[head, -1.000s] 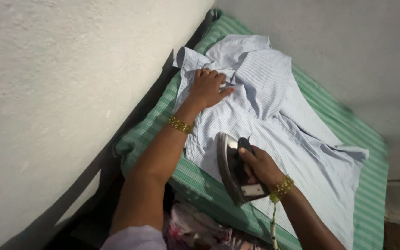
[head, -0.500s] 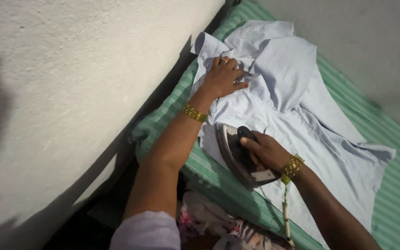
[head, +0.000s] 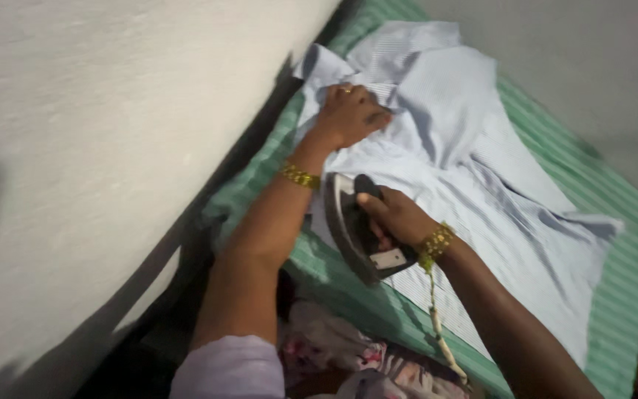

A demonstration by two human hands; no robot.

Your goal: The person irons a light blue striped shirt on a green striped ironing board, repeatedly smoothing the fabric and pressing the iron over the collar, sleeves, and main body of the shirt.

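As before, right hand (head: pixel 396 218) gripping iron (head: pixel 356 229)

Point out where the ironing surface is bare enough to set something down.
Bare green striped cloth runs along the far edge and right corner beyond the pale shirt. It is crowded near the wall, where the left hand presses the shirt and the right hand grips the iron.

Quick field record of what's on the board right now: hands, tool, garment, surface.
left hand: pressed flat on the shirt, near its upper end
right hand: gripping the iron's handle
iron: dark, resting on the shirt's near edge
shirt: pale blue, spread out, creased
cover: green striped, under the shirt
wall: white, left side
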